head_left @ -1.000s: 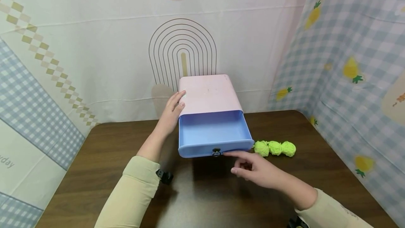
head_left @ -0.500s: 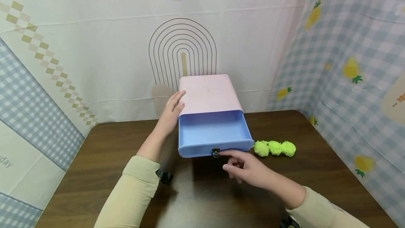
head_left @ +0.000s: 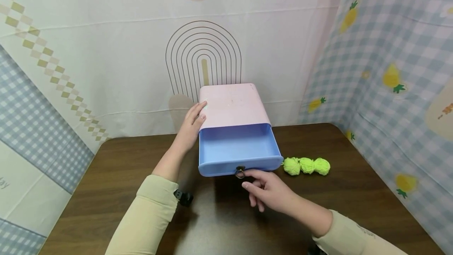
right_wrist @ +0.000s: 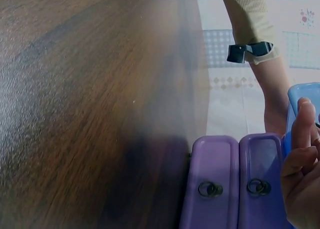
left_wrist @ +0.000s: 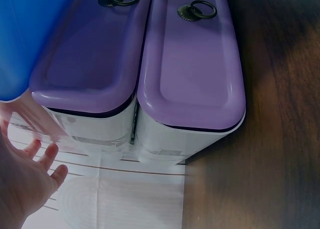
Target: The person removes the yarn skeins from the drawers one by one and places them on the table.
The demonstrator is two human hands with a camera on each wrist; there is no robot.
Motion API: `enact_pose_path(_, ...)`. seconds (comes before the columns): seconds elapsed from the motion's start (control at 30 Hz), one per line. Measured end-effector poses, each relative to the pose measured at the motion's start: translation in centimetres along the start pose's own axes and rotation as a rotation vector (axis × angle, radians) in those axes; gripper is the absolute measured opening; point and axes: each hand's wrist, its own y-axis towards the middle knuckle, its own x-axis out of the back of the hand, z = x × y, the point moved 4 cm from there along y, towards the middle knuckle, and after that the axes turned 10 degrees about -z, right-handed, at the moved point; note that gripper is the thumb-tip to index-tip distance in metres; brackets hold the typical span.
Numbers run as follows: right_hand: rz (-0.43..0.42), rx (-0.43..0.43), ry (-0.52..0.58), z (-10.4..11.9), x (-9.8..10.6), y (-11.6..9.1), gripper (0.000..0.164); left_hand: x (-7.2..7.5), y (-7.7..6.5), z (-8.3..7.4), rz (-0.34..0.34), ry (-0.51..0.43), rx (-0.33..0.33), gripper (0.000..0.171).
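A small drawer cabinet with a pink top (head_left: 231, 103) stands on the table; its blue top drawer (head_left: 219, 168) is pulled out and bare inside. My left hand (head_left: 187, 131) rests along the cabinet's left side, fingers spread on the top edge. At the drawer front, the index finger of my right hand (head_left: 274, 192) reaches straight to the dark metal ring pull (head_left: 240, 174), its tip right at the ring. The thumb sits apart below it. Under the blue drawer, the left wrist view shows two closed purple drawers (left_wrist: 192, 64), each with a ring pull.
A bundle of bright green yarn (head_left: 306, 166) lies on the brown wooden table (head_left: 134, 196), right of the drawer. A white printed cloth (head_left: 124, 62) hangs behind the cabinet, and a checked cloth with pineapples (head_left: 375, 42) hangs at the right.
My right hand has slid left along the drawer front, its index fingertip coming from beside the ring pull to the ring, which now tilts out. The left hand and the drawer stay put.
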Motion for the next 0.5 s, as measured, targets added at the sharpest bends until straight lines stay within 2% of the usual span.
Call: enact_pose_path(0.5, -0.097, -0.038, 0.036, 0.12, -0.53, 0.32, 0.033, 0.03, -0.01, 0.0, 0.008, 0.002, 0.01, 0.054)
